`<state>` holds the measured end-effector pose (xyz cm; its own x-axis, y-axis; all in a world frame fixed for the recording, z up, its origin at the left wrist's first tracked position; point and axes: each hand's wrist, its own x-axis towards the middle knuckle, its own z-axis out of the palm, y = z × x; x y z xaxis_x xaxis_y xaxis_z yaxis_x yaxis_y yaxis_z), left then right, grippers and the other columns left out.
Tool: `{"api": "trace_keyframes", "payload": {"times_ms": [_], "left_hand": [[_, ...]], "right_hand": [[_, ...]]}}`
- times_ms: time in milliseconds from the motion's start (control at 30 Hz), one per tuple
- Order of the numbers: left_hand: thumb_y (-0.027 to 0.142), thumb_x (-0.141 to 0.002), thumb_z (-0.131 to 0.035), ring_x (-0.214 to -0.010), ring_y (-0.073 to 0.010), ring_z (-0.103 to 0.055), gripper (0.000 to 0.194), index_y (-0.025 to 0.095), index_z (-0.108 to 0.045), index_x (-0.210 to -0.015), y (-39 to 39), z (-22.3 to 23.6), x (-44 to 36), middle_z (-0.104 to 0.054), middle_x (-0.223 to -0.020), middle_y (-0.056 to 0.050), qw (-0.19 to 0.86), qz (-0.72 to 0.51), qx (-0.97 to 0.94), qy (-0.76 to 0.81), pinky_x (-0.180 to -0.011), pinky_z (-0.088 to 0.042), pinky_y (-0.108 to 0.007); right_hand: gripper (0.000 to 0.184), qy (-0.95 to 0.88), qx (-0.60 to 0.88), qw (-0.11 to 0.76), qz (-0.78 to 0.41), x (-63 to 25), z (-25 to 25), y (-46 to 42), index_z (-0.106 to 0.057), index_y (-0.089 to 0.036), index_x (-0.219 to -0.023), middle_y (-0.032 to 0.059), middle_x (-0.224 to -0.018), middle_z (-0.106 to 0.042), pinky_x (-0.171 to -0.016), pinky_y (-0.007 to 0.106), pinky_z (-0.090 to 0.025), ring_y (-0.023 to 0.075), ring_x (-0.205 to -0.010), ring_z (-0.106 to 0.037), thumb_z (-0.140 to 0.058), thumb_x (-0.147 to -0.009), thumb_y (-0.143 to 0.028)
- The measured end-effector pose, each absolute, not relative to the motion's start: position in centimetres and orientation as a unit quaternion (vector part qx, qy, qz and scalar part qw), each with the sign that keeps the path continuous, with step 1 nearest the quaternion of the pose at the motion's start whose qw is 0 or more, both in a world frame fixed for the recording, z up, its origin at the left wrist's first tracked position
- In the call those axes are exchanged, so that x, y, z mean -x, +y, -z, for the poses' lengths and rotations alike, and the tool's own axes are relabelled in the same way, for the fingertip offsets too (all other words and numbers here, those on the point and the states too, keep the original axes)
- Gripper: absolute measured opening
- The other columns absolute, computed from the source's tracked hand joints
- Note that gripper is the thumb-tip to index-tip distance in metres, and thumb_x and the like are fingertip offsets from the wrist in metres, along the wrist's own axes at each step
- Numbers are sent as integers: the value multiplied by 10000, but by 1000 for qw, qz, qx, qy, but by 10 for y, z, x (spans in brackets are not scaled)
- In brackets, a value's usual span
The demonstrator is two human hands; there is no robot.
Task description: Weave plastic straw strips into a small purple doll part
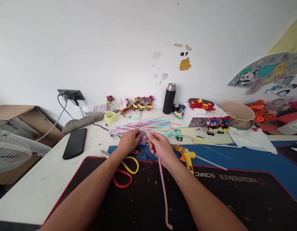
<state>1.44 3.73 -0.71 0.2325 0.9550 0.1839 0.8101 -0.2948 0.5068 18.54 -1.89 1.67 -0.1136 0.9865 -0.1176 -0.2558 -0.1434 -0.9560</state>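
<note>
A long pink pipe cleaner (164, 192) is pinched in my right hand (160, 146), its lower end hanging toward me with a small bend at the tip. Close by on the left, my left hand (129, 141) is closed with fingers curled; what it grips is hidden. Between the two hands lies a small purple fuzzy piece (143, 140). Just beyond them spreads a loose pile of pastel pipe cleaners (158, 123). Scissors (125, 173) with red and yellow handles rest partly under my left forearm. A yellow glue gun (188, 157) lies right of my right hand.
A black mat (143, 205) covers the front of the table. Phone (75, 143), tape roll (110, 116) and fan (11, 150) are at left. Behind stand several small figures (142, 104) and a black thermos (169, 99). A beige bowl (237, 110) stands at right.
</note>
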Motion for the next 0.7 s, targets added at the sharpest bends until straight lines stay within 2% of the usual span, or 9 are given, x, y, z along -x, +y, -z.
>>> {"api": "trace_keyframes", "payload": {"times_ms": [167, 300, 367, 467, 567, 700], "left_hand": [[366, -1011, -463, -779, -253, -653, 257, 238, -628, -861, 40, 5, -9, -735, -838, -62, 144, -249, -755, 589, -664, -393, -317], [446, -1045, -397, -729, -236, -625, 385, 238, -599, -791, 40, -2, -4, -699, -766, -42, 148, -269, -747, 590, -648, -392, -318], [464, -1016, -476, -718, -223, -619, 349, 232, -611, -793, 38, -5, -4, -696, -761, -27, 163, -281, -754, 571, -648, -398, -314], [390, -950, -593, -747, -220, -633, 205, 224, -638, -838, 36, -5, -6, -713, -800, -23, 177, -284, -771, 542, -659, -402, -313], [326, -937, -595, -782, -233, -643, 145, 224, -644, -846, 35, -2, -8, -726, -836, -34, 168, -260, -784, 538, -663, -393, -318], [326, -946, -596, -791, -239, -649, 147, 225, -636, -848, 35, 1, -10, -731, -856, -39, 161, -236, -791, 541, -660, -389, -320]], "right_hand": [[395, -411, 442, 506, -617, -187, -17, -18, -717, -187, -841, -67, -532, -496, -387, 222, -225, 81, -391, -414, -758, -781, -576], [411, -410, 444, 508, -613, -188, -17, -17, -719, -187, -848, -64, -531, -496, -388, 222, -228, 82, -395, -419, -762, -781, -590], [407, -411, 445, 508, -612, -188, -17, -17, -718, -187, -849, -64, -530, -497, -388, 222, -225, 82, -392, -422, -758, -785, -587], [398, -409, 445, 508, -614, -187, -16, -16, -713, -186, -843, -66, -528, -497, -389, 219, -218, 78, -384, -423, -753, -789, -578], [391, -409, 441, 509, -616, -187, -15, -17, -712, -184, -836, -67, -529, -497, -389, 217, -212, 74, -383, -417, -756, -786, -569], [383, -405, 436, 510, -620, -186, -16, -17, -714, -186, -834, -68, -529, -495, -389, 221, -211, 74, -385, -409, -759, -784, -563]]}}
